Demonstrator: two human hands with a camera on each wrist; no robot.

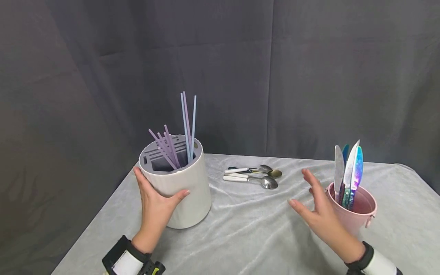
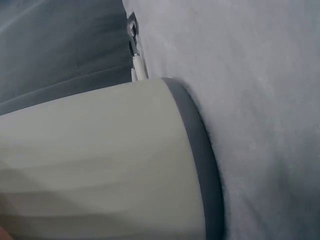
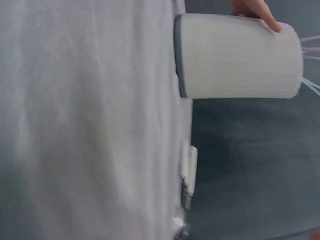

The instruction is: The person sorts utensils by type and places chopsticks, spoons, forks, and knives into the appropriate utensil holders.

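Observation:
My left hand (image 1: 154, 208) grips the side of a white round utensil holder (image 1: 190, 194), thumb across its front and fingers at its left edge. Purple chopsticks (image 1: 168, 147) and pale blue chopsticks (image 1: 193, 126) stand in the holder's grey slotted top. In the right wrist view the same holder (image 3: 240, 57) appears sideways. My right hand (image 1: 324, 217) is held above the cloth with fingers spread and nothing between them. It is just left of a pink bucket (image 1: 369, 202) with several upright knives (image 1: 348, 172), their blades pointing up.
Several spoons (image 1: 269, 183), some with white handles, lie in a group on the grey cloth-covered table (image 1: 247, 236) between holder and bucket. A dark grey curtain (image 1: 233, 76) hangs behind the table's far edge.

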